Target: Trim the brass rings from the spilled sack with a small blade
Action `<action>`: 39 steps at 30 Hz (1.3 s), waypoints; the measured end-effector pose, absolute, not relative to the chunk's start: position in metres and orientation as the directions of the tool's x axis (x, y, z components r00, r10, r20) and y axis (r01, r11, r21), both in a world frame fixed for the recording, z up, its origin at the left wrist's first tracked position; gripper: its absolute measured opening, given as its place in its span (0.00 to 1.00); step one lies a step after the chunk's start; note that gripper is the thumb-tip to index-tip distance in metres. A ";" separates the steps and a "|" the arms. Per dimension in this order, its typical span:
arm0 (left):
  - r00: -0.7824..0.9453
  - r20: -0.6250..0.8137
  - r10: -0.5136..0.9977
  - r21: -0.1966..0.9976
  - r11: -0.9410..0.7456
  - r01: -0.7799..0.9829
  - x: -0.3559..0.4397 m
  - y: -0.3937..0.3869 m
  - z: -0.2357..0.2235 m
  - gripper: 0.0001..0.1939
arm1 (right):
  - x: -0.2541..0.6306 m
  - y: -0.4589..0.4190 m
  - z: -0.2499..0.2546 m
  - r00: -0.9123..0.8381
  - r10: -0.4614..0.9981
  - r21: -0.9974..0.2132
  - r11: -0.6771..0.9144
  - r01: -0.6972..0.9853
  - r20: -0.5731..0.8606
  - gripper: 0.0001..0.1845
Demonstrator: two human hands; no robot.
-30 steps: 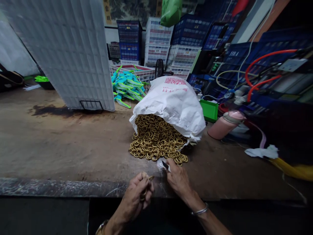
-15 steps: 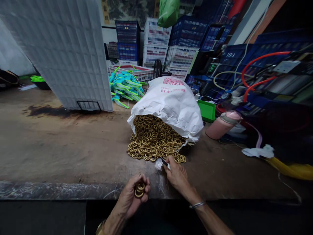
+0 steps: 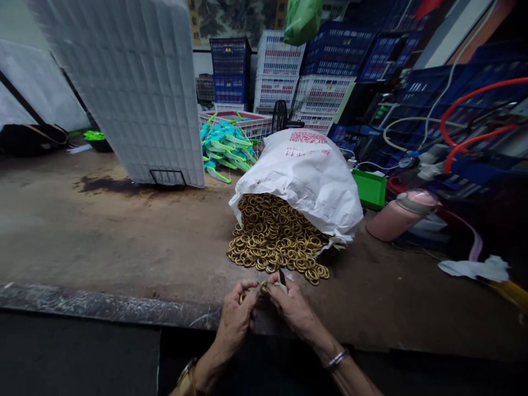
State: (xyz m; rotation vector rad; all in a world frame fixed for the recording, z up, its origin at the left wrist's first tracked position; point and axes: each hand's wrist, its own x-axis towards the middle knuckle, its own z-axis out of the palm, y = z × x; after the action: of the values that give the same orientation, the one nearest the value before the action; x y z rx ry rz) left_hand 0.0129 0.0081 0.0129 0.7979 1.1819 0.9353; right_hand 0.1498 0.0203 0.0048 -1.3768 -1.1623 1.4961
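Observation:
My left hand (image 3: 236,314) is closed around several brass-coloured rings. One ring (image 3: 263,286) stands between the fingertips of both hands, which almost meet over the table's front edge. In my right hand (image 3: 292,305) is a small knife-like tool (image 3: 282,276) with a dark pointed tip and a pale part; its exact kind is hard to make out. Just beyond my hands lies a heap of brass-coloured rings (image 3: 272,245). They spill from the open mouth of a white woven sack (image 3: 307,176) with red print, lying on its side.
A tall pale panel (image 3: 136,99) stands on the wooden table (image 3: 124,242) at left. Behind the sack lie turquoise and lime pieces (image 3: 226,143). To the right are a green tray (image 3: 370,188), a pink bottle (image 3: 398,217) and a white cloth (image 3: 474,268). Stacked crates (image 3: 276,71) fill the back.
My left hand, half a second ago turned up with rings in its palm, has moved up and right to meet my right hand. A ring is now between their fingertips. The view has shifted slightly.

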 end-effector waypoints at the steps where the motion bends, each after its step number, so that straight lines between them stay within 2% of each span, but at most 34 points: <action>1: 0.113 -0.400 0.910 0.896 0.414 -0.163 0.013 0.008 0.015 0.22 | 0.147 0.019 0.007 -0.130 0.941 -0.948 -0.318 -0.014 -0.314 0.16; 4: 0.096 -0.404 0.910 0.897 0.414 -0.156 0.014 0.009 0.019 0.20 | 0.142 0.015 0.012 -0.166 0.912 -0.908 -0.398 -0.130 -0.376 0.18; 6: 0.089 -0.397 0.914 0.900 0.406 -0.156 0.015 0.009 0.020 0.20 | 0.140 0.014 0.012 -0.160 0.910 -0.905 -0.403 -0.137 -0.381 0.17; 15: 0.103 -0.380 0.919 0.909 0.392 -0.144 0.014 0.010 0.017 0.19 | 0.140 0.017 0.006 -0.082 0.970 -0.954 -0.205 0.219 -0.228 0.12; 19: 0.116 -0.360 0.926 0.924 0.371 -0.095 0.013 0.010 0.015 0.17 | 0.142 0.018 0.012 -0.102 0.974 -0.944 -0.168 0.285 -0.204 0.11; 23: 0.145 -0.272 0.951 0.957 0.284 -0.063 0.014 0.010 0.013 0.16 | 0.143 0.018 0.011 -0.151 0.982 -0.944 -0.062 0.323 -0.116 0.12; 26: 0.171 -0.264 0.949 0.959 0.278 -0.059 0.014 0.011 0.014 0.17 | 0.144 0.018 0.007 -0.152 0.980 -0.956 -0.078 0.284 -0.126 0.14; 31: 0.306 -0.336 0.891 0.931 0.364 -0.037 0.011 0.011 0.021 0.15 | 0.144 0.018 0.007 -0.112 0.977 -0.980 -0.168 0.104 -0.179 0.16; 34: 0.320 -0.346 0.882 0.927 0.374 -0.030 0.011 0.010 0.024 0.16 | 0.143 0.017 0.009 -0.101 0.965 -0.970 -0.244 0.012 -0.243 0.17; 36: 0.295 -0.336 0.894 0.932 0.360 -0.030 0.013 0.010 0.022 0.16 | 0.142 0.018 0.010 -0.096 0.963 -0.968 -0.249 0.027 -0.251 0.17; 39: 0.249 -0.281 0.927 0.955 0.296 -0.024 0.015 0.010 0.015 0.15 | 0.142 0.019 0.013 -0.069 0.981 -0.970 -0.166 0.180 -0.180 0.16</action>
State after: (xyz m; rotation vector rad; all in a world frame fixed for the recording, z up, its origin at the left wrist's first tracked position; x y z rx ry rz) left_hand 0.0151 0.0098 0.0150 1.0563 1.1120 0.8463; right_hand 0.1424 0.0194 0.0131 -1.4295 -1.3153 1.3157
